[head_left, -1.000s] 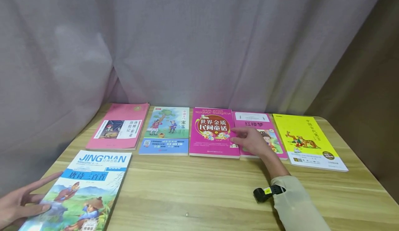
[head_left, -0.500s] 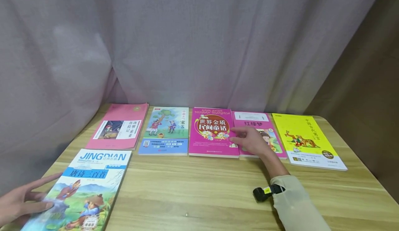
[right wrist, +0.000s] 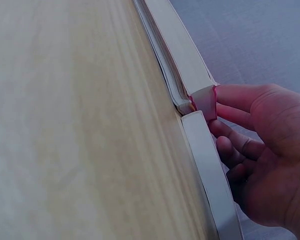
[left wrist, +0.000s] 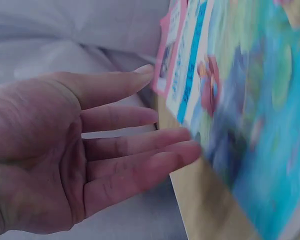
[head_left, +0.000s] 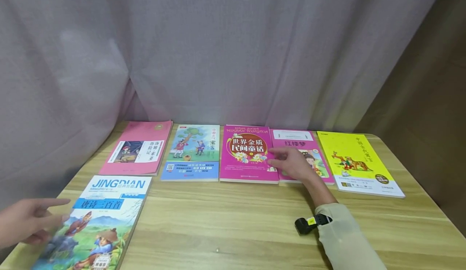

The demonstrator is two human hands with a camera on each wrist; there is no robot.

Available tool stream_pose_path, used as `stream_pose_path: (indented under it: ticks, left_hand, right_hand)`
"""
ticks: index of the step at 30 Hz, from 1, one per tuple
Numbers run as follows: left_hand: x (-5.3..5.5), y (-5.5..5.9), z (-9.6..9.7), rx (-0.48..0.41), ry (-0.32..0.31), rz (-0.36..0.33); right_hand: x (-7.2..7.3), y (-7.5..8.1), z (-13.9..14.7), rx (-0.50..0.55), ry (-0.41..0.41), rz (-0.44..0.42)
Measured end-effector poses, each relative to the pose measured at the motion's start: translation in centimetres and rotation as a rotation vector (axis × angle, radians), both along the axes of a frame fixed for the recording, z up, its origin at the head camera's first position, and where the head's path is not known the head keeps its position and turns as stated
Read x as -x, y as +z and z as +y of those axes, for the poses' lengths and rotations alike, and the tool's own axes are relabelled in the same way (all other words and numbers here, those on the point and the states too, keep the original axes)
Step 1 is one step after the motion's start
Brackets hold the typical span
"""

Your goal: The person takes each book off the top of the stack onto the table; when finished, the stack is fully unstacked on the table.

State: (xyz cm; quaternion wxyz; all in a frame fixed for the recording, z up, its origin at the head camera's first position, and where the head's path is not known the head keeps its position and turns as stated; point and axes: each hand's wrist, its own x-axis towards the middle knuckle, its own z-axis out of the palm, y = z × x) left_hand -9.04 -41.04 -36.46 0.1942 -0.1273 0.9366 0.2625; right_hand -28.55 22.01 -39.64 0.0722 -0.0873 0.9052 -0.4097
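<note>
In the head view my left hand (head_left: 30, 221) has its fingers extended at the left edge of a blue-titled poetry book (head_left: 100, 221). The left wrist view shows this hand (left wrist: 105, 145) with nothing in its grasp, its fingertips close to the cover (left wrist: 230, 100); whether they touch cannot be told. My right hand (head_left: 293, 162) pinches the right edge of a magenta storybook (head_left: 247, 169) with thumb and index finger. The right wrist view has these fingers at the book's spine end (right wrist: 206, 102), the others curled over the neighbouring pink book (right wrist: 210, 165).
Along the back of the wooden table (head_left: 204, 229) lie a pink book (head_left: 140, 130), a blue-and-green book (head_left: 196, 144), the pink book (head_left: 324, 162) beside the magenta one and a yellow book (head_left: 349, 148). A grey curtain (head_left: 218, 51) hangs behind.
My left hand has loosened from the blue-titled book: its thumb has come off the cover and its fingers have straightened. My right hand and the magenta storybook stay where they were.
</note>
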Motion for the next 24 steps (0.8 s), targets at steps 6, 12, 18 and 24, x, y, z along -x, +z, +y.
stream_pose_path:
  ticks: [6,12,18,24]
  left_hand:
    - [1.9,2.8,4.2,0.011,-0.132,0.125]
    - [4.3,4.2,9.3,-0.169,-0.237,0.224]
    - [7.1,3.6,14.2,-0.362,-0.341,0.255]
    - [9.7,3.0,17.6,-0.456,-0.429,0.252]
  right_hand:
    - [-0.1,0.1,0.0,0.004,-0.002,-0.007]
    - [-0.1,0.1,0.0,0.007,-0.004,-0.009]
    - [0.0,0.0,-0.1,0.002,0.009,0.012]
    - [-0.1,0.1,-0.1,-0.011,-0.010,0.003]
